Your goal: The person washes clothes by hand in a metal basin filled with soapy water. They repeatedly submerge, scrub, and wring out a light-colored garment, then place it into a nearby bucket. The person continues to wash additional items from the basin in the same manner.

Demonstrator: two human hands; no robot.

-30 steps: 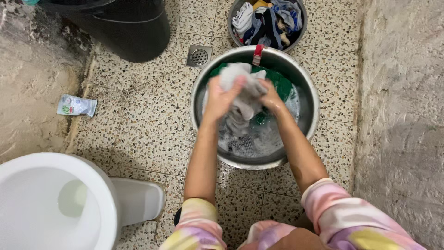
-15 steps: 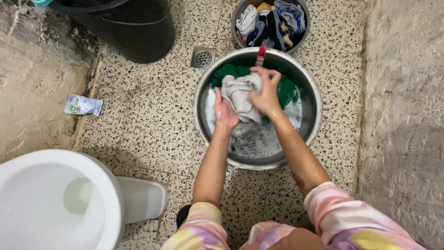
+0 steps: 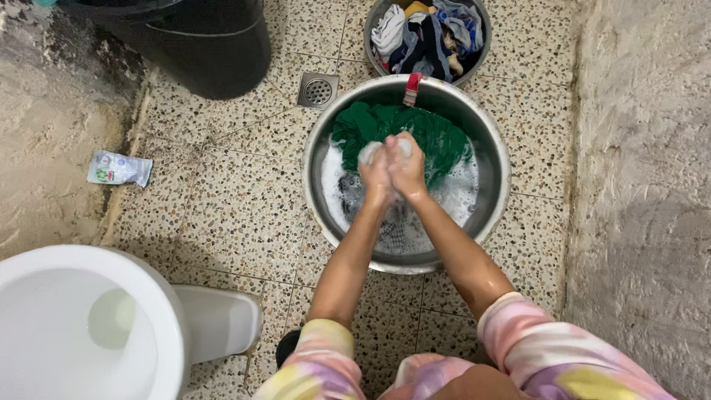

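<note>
steel basin [image 3: 498, 159], suds, green cloth [image 3: 437, 137]

Hidden and cut-off parts around the wash basin

The pale grey cloth [image 3: 369, 152] is mostly buried between the clasped left hand [image 3: 376, 176] and right hand [image 3: 406, 169]; the black plastic bin [image 3: 194, 41], smaller metal basin of clothes [image 3: 374, 55] and white toilet bowl [image 3: 89, 326] run off the frame.
</note>
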